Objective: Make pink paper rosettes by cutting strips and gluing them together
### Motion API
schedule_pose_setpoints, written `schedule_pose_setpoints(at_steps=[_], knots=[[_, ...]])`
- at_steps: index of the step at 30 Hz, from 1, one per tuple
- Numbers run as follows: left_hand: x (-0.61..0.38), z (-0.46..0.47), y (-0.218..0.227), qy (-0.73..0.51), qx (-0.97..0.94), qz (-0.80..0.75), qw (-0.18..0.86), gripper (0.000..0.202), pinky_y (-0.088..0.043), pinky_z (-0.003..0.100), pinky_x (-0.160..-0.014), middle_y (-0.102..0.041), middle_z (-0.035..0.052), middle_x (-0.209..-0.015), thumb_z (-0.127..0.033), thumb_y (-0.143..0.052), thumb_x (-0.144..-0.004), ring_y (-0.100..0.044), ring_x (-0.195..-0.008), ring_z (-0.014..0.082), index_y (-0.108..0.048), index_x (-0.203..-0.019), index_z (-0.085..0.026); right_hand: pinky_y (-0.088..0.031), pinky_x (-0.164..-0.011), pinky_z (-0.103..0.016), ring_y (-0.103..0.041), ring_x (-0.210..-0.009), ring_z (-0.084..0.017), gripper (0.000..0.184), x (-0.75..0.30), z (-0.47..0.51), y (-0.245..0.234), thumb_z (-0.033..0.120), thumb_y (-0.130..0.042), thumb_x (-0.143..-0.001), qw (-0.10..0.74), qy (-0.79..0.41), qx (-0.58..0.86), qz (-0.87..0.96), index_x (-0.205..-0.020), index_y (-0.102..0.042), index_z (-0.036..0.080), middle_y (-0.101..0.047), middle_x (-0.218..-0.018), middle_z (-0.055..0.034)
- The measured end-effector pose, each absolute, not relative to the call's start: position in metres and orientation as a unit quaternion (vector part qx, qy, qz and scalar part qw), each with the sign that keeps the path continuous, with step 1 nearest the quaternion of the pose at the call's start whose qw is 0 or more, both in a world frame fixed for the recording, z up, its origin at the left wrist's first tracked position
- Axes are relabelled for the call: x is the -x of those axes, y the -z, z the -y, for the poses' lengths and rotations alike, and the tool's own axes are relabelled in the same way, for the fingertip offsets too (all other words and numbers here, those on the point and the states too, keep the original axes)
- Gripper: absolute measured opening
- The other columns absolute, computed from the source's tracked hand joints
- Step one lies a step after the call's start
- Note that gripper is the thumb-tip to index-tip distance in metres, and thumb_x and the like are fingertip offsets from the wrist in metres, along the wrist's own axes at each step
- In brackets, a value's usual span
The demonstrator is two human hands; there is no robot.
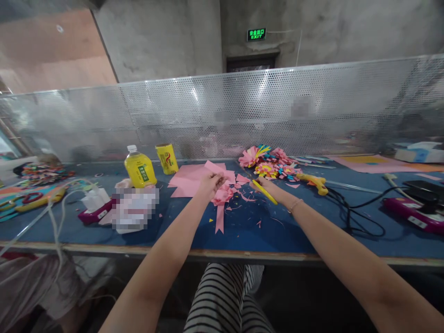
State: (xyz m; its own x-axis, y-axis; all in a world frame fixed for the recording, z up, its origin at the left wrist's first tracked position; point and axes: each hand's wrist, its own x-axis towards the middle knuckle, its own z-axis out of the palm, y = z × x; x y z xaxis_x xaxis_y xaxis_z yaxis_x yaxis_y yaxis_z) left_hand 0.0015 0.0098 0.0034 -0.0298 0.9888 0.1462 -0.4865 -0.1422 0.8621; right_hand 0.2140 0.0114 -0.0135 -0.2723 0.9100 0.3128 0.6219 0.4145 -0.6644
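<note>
My left hand (210, 181) is closed on a piece of pink paper (225, 177) held just above the blue table (243, 231). A pink paper bow with a hanging tail (220, 203) lies right below it. My right hand (265, 185) grips yellow-handled scissors (265, 193), their handle pointing back toward me. Flat pink sheets (189, 180) lie behind my left hand, and small paper scraps are scattered between my hands.
A yellow drink bottle (139, 169) and a yellow can (167, 158) stand at the left. Finished paper flowers (270, 164) and a yellow glue gun (314, 181) with black cable (350, 212) lie at the right. A perforated metal screen (243, 111) closes the table's back.
</note>
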Motion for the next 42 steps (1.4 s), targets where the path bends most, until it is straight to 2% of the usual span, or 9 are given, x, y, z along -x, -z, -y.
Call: schedule_pose_setpoints(at_steps=[5,10,17,25,31,42], knots=[[-0.001,-0.010,-0.005,-0.653,-0.394,-0.307,0.570,0.014,-0.049,0.027,-0.076,-0.056,-0.0011,-0.052,-0.015,-0.059,-0.071,-0.061,-0.058,0.0093,-0.049,-0.062,-0.012,-0.038,-0.060,-0.026,-0.045,-0.064,-0.011,0.032,-0.197,0.005,0.012,0.050,-0.046,-0.071,0.330,-0.264,0.436,0.794,-0.068,-0.038,0.019,-0.049,-0.068,0.0011],[-0.001,-0.013,-0.002,-0.660,-0.425,-0.286,0.550,0.015,-0.049,0.030,-0.077,-0.058,-0.0010,-0.055,-0.014,-0.063,-0.065,-0.061,-0.059,0.0101,-0.050,-0.061,-0.012,-0.038,-0.062,-0.027,-0.045,-0.066,-0.012,0.034,-0.193,0.006,0.014,0.052,-0.046,-0.068,0.327,-0.300,0.427,0.788,-0.068,-0.035,0.020,-0.047,-0.069,0.0019],[-0.003,-0.010,-0.004,-0.658,-0.453,-0.310,0.515,0.017,-0.049,0.027,-0.071,-0.060,0.0022,-0.058,-0.016,-0.068,-0.058,-0.062,-0.061,0.0122,-0.052,-0.063,-0.010,-0.037,-0.061,-0.026,-0.045,-0.068,-0.011,0.034,-0.193,0.010,0.009,0.052,-0.046,-0.069,0.329,-0.317,0.428,0.780,-0.069,-0.036,0.019,-0.050,-0.072,0.0015],[0.001,-0.009,-0.005,-0.642,-0.499,-0.361,0.456,0.025,-0.046,0.024,-0.055,-0.059,0.0009,-0.059,-0.029,-0.069,-0.055,-0.058,-0.055,0.0110,-0.055,-0.068,-0.013,-0.038,-0.058,-0.024,-0.045,-0.064,-0.009,0.035,-0.194,0.004,0.015,0.052,-0.047,-0.067,0.326,-0.334,0.425,0.776,-0.072,-0.037,0.019,-0.050,-0.073,0.0018],[0.002,-0.008,-0.005,-0.642,-0.514,-0.356,0.443,0.027,-0.044,0.022,-0.054,-0.056,-0.0010,-0.059,-0.035,-0.068,-0.056,-0.054,-0.053,0.0080,-0.056,-0.068,-0.014,-0.035,-0.049,-0.022,-0.043,-0.055,-0.008,0.038,-0.193,-0.003,0.023,0.055,-0.047,-0.067,0.320,-0.324,0.429,0.780,-0.075,-0.040,0.019,-0.048,-0.067,0.0034],[0.002,-0.008,-0.005,-0.658,-0.505,-0.334,0.447,0.025,-0.043,0.020,-0.053,-0.053,-0.0030,-0.054,-0.032,-0.069,-0.056,-0.051,-0.050,0.0059,-0.054,-0.064,-0.013,-0.030,-0.049,-0.022,-0.036,-0.052,-0.008,0.037,-0.189,0.003,0.018,0.056,-0.043,-0.069,0.317,-0.249,0.429,0.808,-0.067,-0.037,0.019,-0.040,-0.056,0.0054]])
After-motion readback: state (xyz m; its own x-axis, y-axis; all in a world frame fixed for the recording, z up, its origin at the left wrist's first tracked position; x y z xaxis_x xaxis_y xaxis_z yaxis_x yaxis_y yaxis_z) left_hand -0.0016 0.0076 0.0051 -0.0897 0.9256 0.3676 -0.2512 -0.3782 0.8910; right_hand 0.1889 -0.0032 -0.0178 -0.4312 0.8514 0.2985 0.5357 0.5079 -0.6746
